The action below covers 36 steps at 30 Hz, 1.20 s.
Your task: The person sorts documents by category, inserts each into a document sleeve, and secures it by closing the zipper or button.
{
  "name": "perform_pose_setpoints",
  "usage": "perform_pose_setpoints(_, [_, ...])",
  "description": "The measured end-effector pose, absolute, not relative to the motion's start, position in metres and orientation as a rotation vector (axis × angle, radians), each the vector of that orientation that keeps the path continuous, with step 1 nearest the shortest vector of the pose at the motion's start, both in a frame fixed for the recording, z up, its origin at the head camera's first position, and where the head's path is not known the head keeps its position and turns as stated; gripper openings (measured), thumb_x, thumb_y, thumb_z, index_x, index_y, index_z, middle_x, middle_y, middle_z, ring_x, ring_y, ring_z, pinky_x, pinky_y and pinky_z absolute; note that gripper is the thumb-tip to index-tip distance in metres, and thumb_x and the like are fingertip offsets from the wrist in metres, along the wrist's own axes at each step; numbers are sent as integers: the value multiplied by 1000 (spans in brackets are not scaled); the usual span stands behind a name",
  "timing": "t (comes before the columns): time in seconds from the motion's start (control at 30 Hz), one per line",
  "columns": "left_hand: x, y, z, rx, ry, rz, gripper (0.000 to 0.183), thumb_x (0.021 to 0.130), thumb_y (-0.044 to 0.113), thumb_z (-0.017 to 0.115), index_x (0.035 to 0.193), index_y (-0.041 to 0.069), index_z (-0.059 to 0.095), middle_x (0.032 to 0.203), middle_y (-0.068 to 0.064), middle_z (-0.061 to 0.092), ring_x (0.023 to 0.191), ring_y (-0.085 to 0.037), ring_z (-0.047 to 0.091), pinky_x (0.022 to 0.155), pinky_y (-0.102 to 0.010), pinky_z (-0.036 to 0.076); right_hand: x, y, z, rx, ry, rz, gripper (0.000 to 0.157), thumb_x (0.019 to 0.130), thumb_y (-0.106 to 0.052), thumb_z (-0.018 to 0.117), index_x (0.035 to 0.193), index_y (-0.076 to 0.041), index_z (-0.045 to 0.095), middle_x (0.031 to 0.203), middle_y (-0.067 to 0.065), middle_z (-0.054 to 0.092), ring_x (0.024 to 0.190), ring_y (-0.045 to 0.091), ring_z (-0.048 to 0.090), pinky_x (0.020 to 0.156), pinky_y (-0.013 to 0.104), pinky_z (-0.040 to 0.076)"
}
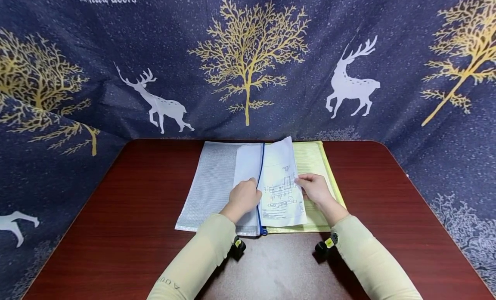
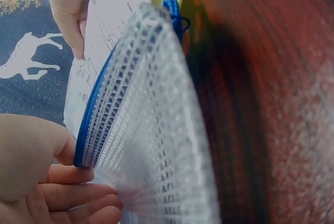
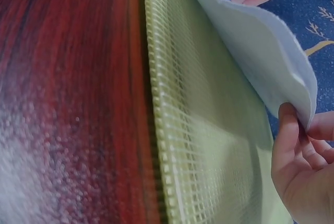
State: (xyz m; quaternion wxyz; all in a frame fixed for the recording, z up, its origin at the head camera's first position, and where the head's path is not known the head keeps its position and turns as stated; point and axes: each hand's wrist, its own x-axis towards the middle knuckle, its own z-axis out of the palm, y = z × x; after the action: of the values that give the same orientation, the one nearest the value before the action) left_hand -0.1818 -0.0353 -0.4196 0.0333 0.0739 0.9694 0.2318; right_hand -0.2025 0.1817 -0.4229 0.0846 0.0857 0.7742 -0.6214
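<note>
My left hand (image 1: 244, 198) pinches the blue-zippered edge of a clear mesh zip pouch (image 1: 213, 179), thumb on one side and fingers on the other. Printed paper (image 1: 280, 184), with line drawings and text, lies partly within that pouch, its left part showing through the mesh and its right part sticking out past the zipper (image 2: 86, 130). At the paper's right edge my right hand (image 1: 315, 189) holds it between thumb and fingers, lifted off a yellow mesh pouch (image 1: 310, 156) underneath. In the right wrist view the paper's underside (image 3: 266, 51) bends upward.
Both pouches lie on a dark red wood-grain table (image 1: 135, 205), close to its back edge. Behind it hangs a blue cloth (image 1: 162, 33) printed with deer and trees. A wrist camera (image 1: 238, 246) hangs under the left wrist, another camera (image 1: 322, 247) under the right.
</note>
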Motion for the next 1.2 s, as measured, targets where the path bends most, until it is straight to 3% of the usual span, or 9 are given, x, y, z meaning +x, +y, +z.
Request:
perform_pose_setpoints(0.43, [-180,-37,-422,208,2987,872,15,88,13,51,74,10,49,59,-1,47,49,-13,42,42,-24,32,-203,168,-424,225,2294,-1813,33,94,-10,54,120,9,57,83,6,67,61,7,63,56,25,54])
perform_pose_setpoints(0.73, [-179,-36,-423,246,3029,905,14,88,13,53,75,10,52,59,-1,50,50,-12,44,42,-24,33,-204,156,-424,218,2269,-1814,32,94,-9,54,120,8,57,89,11,69,63,7,64,56,24,54])
perform_pose_setpoints(1.2, [-179,-35,-420,240,3023,1005,9,88,13,53,84,6,58,64,-2,55,55,-13,48,49,-24,38,-205,146,-420,245,2296,-1760,31,92,-13,57,118,3,59,79,2,62,57,8,56,52,22,50])
